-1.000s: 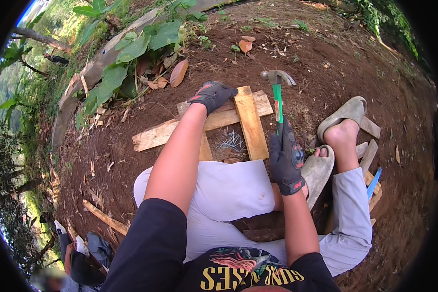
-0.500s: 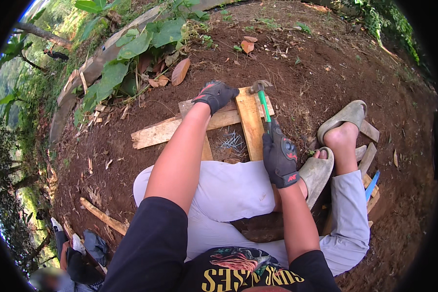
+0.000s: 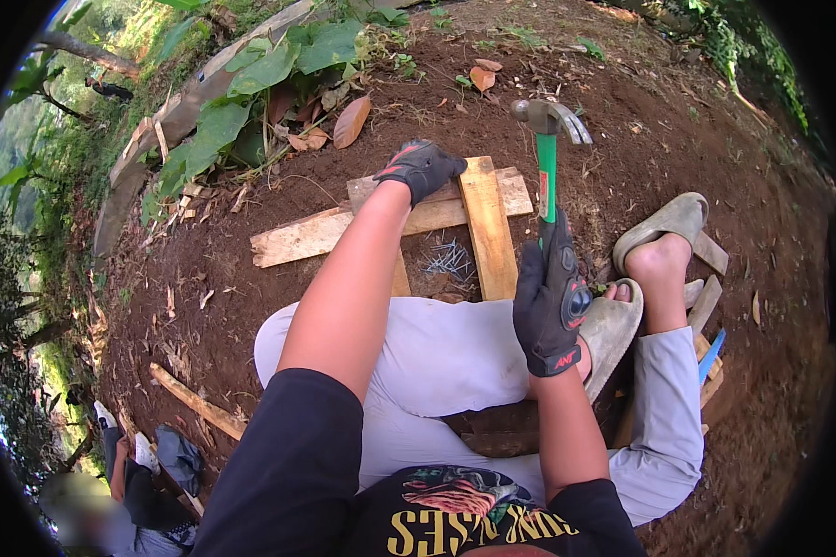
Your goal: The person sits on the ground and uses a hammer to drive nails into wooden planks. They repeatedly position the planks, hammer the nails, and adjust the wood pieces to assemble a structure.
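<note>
My left hand (image 3: 422,171), in a black and red glove, is closed with its fingertips at the far end of an upright-lying wooden board (image 3: 489,232). Whether a nail is also between those fingers is hidden. That board rests across a longer plank (image 3: 311,239) on the soil. My right hand (image 3: 550,302), gloved alike, is wrapped round the green handle of a claw hammer (image 3: 547,172). The hammer's head is raised, off to the right of the board's far end and apart from it. Several loose nails (image 3: 448,260) lie in a pile left of the board, near my knee.
Green leafy plants (image 3: 288,65) and a curved edging (image 3: 172,121) border the soil at the far left. By my sandalled feet (image 3: 604,339) lie wood offcuts (image 3: 706,302) and a blue saw blade (image 3: 711,353). Another person (image 3: 149,497) sits at the lower left near a stick (image 3: 195,401).
My right hand has lifted the hammer, and its head has swung up and right, away from the board's end. My left hand stays at the board.
</note>
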The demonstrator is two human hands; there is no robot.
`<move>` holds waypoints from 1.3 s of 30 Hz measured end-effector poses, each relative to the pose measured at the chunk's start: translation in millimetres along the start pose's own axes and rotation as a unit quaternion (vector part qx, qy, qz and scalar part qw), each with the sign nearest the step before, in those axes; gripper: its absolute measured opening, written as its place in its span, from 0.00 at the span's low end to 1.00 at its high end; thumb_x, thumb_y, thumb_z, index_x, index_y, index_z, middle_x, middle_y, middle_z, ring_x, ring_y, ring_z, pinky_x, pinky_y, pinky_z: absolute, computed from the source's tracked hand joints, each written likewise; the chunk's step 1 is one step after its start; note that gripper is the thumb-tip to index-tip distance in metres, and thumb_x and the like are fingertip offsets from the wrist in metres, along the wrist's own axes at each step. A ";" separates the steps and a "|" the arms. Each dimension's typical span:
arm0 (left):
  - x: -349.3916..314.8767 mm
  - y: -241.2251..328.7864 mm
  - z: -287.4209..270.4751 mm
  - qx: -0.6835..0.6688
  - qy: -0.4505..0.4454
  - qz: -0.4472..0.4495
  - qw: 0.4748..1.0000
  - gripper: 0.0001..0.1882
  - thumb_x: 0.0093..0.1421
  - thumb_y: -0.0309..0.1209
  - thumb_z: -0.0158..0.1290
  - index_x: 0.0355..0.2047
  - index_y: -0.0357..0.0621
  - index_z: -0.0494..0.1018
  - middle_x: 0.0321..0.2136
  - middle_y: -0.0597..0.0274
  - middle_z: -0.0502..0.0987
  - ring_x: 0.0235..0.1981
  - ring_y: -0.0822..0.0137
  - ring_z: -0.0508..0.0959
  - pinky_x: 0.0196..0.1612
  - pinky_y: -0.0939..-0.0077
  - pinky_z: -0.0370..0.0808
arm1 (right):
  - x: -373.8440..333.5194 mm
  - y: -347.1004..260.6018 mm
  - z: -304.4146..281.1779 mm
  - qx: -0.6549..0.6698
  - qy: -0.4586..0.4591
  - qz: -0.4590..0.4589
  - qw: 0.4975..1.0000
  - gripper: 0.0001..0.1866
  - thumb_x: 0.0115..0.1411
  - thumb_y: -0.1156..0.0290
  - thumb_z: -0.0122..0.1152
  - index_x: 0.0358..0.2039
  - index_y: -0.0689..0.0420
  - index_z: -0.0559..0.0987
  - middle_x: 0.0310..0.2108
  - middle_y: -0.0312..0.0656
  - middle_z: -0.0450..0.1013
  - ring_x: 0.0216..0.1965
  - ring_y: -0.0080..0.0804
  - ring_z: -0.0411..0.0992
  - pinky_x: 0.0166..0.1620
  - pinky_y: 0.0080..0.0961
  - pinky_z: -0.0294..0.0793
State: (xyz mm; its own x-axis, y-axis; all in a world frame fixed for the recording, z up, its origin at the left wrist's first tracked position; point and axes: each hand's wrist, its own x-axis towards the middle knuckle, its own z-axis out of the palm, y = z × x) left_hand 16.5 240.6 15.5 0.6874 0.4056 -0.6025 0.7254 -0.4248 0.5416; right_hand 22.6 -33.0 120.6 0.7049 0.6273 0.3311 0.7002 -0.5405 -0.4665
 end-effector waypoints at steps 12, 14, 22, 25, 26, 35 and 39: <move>15.7 -9.6 9.0 0.028 0.018 0.021 0.999 0.26 0.67 0.58 0.57 0.55 0.58 0.86 0.53 0.51 0.86 0.56 0.48 0.84 0.62 0.58 0.77 | -24.4 14.3 -10.6 -0.032 -0.055 -0.015 0.998 0.26 0.73 0.72 0.57 0.70 0.64 0.71 0.47 0.60 0.83 0.42 0.55 0.84 0.43 0.47 0.82; 25.2 -9.0 8.7 0.033 0.014 0.041 0.998 0.26 0.67 0.58 0.57 0.56 0.58 0.85 0.53 0.51 0.86 0.56 0.48 0.84 0.62 0.59 0.77 | -28.4 31.9 -1.6 -0.058 -0.216 0.072 0.972 0.26 0.75 0.69 0.56 0.70 0.66 0.71 0.55 0.63 0.78 0.51 0.60 0.80 0.51 0.48 0.80; 5.6 -6.5 0.2 -0.018 0.004 0.026 0.999 0.36 0.66 0.62 0.55 0.52 0.39 0.85 0.54 0.39 0.84 0.57 0.44 0.83 0.61 0.54 0.77 | -16.4 28.2 -8.7 -0.049 -0.214 0.078 0.972 0.26 0.75 0.68 0.56 0.70 0.59 0.72 0.57 0.63 0.78 0.54 0.59 0.80 0.55 0.48 0.80; 9.5 -4.4 2.2 0.024 0.011 -0.012 1.000 0.31 0.67 0.61 0.55 0.55 0.50 0.85 0.52 0.46 0.86 0.57 0.48 0.84 0.62 0.58 0.76 | -23.6 40.2 4.6 -0.048 -0.201 0.042 0.978 0.26 0.76 0.64 0.55 0.71 0.59 0.72 0.55 0.59 0.80 0.51 0.58 0.82 0.52 0.49 0.80; 11.2 -4.1 6.3 0.043 0.052 -0.007 0.998 0.31 0.67 0.60 0.55 0.54 0.50 0.86 0.52 0.47 0.86 0.57 0.48 0.84 0.62 0.57 0.77 | -25.6 45.2 -2.3 -0.034 -0.175 0.052 0.983 0.26 0.75 0.66 0.56 0.70 0.61 0.72 0.56 0.61 0.79 0.52 0.58 0.81 0.53 0.48 0.80; 16.4 -5.0 5.3 0.008 0.050 0.013 0.999 0.31 0.66 0.60 0.56 0.53 0.47 0.86 0.51 0.44 0.85 0.55 0.44 0.84 0.59 0.55 0.78 | -32.6 53.0 1.1 -0.080 -0.220 0.021 0.972 0.26 0.74 0.69 0.57 0.71 0.59 0.72 0.52 0.58 0.81 0.44 0.55 0.83 0.47 0.48 0.81; 7.2 -6.0 5.0 -0.011 0.032 -0.021 0.999 0.33 0.65 0.60 0.58 0.53 0.44 0.85 0.53 0.42 0.84 0.57 0.44 0.83 0.61 0.55 0.77 | -20.8 26.1 -12.1 0.006 -0.064 0.026 0.998 0.27 0.74 0.67 0.56 0.71 0.58 0.72 0.53 0.58 0.81 0.45 0.54 0.83 0.46 0.47 0.82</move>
State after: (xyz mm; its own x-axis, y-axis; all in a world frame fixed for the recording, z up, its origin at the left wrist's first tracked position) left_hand 16.9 242.1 5.0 0.6564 0.4737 -0.5871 0.7540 -0.3882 0.5298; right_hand 27.6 -67.0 111.6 0.7189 0.6661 0.1986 0.6612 -0.5672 -0.4911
